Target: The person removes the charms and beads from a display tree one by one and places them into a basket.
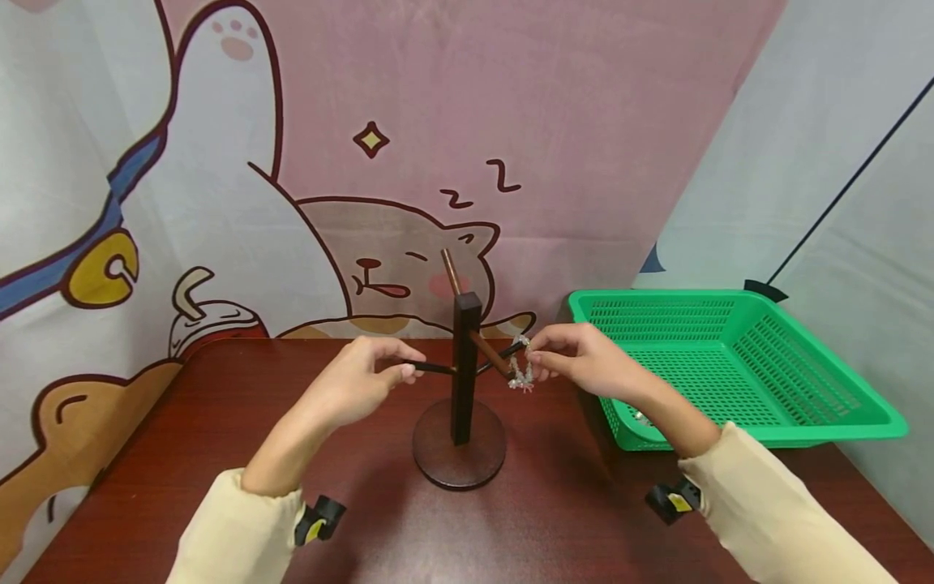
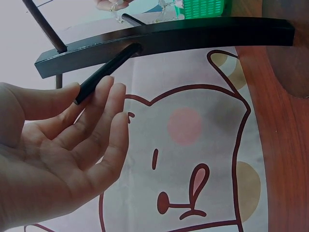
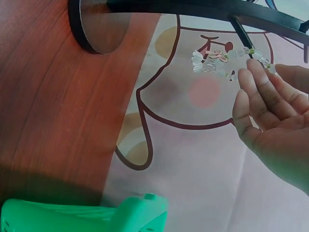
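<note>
A dark wooden stand point(image 1: 464, 373) with a round base and several pegs stands upright on the table. Thumb and fingers of my left hand point(image 1: 357, 377) pinch the end of its left peg point(image 2: 108, 70). On the other side, my right hand point(image 1: 584, 357) pinches a clear beaded bracelet point(image 1: 522, 378) with small flower-like pieces. The bracelet hangs at the tip of the right peg point(image 3: 242, 34); whether it is looped round the peg I cannot tell. In the right wrist view, white and pinkish pieces of it dangle beside the fingertips.
A green plastic basket point(image 1: 730, 296) stands on the right of the table, under my right forearm. Small shiny things point(image 1: 642, 418) lie in its near left corner. Behind the reddish-brown table point(image 1: 219, 454) hangs a cartoon-printed cloth point(image 1: 584, 122).
</note>
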A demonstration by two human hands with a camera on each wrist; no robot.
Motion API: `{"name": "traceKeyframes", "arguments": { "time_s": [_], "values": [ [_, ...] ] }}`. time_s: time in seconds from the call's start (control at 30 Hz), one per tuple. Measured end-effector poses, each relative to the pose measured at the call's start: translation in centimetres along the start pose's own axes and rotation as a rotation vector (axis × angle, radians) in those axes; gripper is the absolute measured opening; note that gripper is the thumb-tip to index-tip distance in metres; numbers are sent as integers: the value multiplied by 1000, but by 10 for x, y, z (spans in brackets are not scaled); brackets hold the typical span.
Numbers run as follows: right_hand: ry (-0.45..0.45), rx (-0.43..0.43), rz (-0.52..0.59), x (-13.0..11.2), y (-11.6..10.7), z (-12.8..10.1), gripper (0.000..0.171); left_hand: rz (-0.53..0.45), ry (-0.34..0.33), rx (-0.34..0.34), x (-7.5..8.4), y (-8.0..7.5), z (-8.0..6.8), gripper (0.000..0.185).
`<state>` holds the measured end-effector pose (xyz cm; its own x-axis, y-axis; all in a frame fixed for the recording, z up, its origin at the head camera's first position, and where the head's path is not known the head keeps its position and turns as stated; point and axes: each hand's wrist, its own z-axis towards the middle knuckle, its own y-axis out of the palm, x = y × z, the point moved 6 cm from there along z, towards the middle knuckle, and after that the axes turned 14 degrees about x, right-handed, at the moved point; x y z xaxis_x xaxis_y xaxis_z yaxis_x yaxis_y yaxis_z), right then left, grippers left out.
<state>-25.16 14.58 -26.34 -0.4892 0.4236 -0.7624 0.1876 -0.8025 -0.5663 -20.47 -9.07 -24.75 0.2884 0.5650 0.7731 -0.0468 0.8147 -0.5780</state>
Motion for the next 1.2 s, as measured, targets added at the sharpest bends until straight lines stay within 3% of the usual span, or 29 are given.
{"name": "traceKeyframes", "arguments": {
  "time_s": [0.4,0.63,1.2],
  "values": [
    [8,13,-12,3,-11,-6,9,-19,7,3,0,1,0,17],
    [62,16,-16,6,-22,-13,9,-25,-10,1,0,1,-1,18],
    [73,58,-54,20,-68,-40,12,-10,-29,-2,-4,2,1,18]
  ]
}}
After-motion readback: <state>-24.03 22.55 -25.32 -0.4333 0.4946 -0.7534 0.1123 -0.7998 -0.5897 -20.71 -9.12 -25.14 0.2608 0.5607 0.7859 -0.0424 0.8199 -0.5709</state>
